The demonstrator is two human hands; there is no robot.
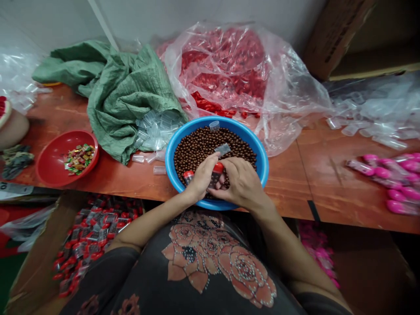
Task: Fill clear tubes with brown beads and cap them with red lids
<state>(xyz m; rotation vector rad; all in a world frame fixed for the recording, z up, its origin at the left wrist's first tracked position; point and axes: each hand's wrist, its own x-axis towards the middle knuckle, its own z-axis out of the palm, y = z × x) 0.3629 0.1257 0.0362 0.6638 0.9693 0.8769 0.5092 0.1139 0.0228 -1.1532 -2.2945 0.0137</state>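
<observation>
My left hand [202, 178] and my right hand [242, 180] meet over a blue basin [262, 175] full of small round brown balls [197, 146]. Between them is a small clear container with a red cap [217, 169], dark contents showing through its wall. Both hands have their fingers closed around it; part of the right fingers is hidden. Another red-capped container [188, 176] rests at the basin's left side, by my left hand. Just beyond my fingertips a clear plastic tube [223, 149] lies on the balls, and a second clear tube [214, 126] sits near the far rim.
A red bowl [46, 164] of wrapped candies stands left. Behind are green cloth [127, 96], loose clear tubes [157, 129] and a plastic bag of red caps [229, 65]. Pink-capped tubes [400, 175] lie right. Below the table edge, a box holds red-capped containers [95, 232].
</observation>
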